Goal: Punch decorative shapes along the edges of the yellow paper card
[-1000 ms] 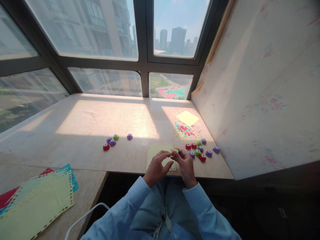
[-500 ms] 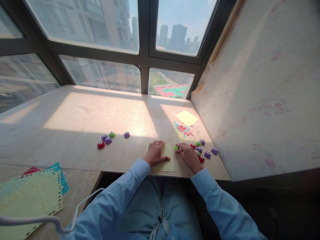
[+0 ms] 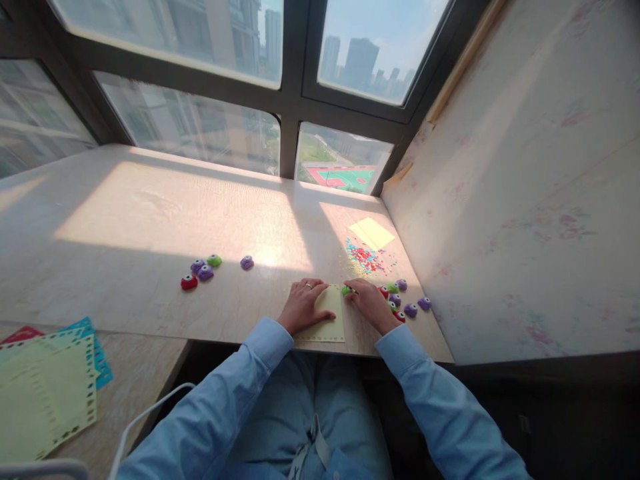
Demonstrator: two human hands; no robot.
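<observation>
Found left hand (image 3: 304, 307) laid palm down over pale yellow sheet (image 3: 333, 328), thumb spread away from fingers, gripping nothing. Noted small holes along bottom margin of sheet, near front edge of counter (image 3: 260, 307). Found right hand (image 3: 369, 303) with fingertips closed on green one-eyed piece (image 3: 347, 290), at upper right edge of sheet. Unable to tell exact contact between piece and paper, owing to small size and covering fingers.

Observed beside right hand a group of red, green and purple one-eyed pieces (image 3: 411, 310), partly hidden by that hand. Recorded beyond these a scatter of coloured bits (image 3: 367, 259), with yellow slip (image 3: 371, 233) lying just behind. Logged on left of counter a red piece (image 3: 189, 283), two purple pieces (image 3: 205, 273) and second green piece (image 3: 214, 260) close together, with single purple piece (image 3: 247, 262) a little apart. Noted at lower left several punched sheets (image 3: 50, 400), overlapping blue sheet (image 3: 103, 360) and red sheet (image 3: 20, 335). Seen at back, dark-framed window (image 3: 290, 133); at right, pale floral wall (image 3: 525, 220).
</observation>
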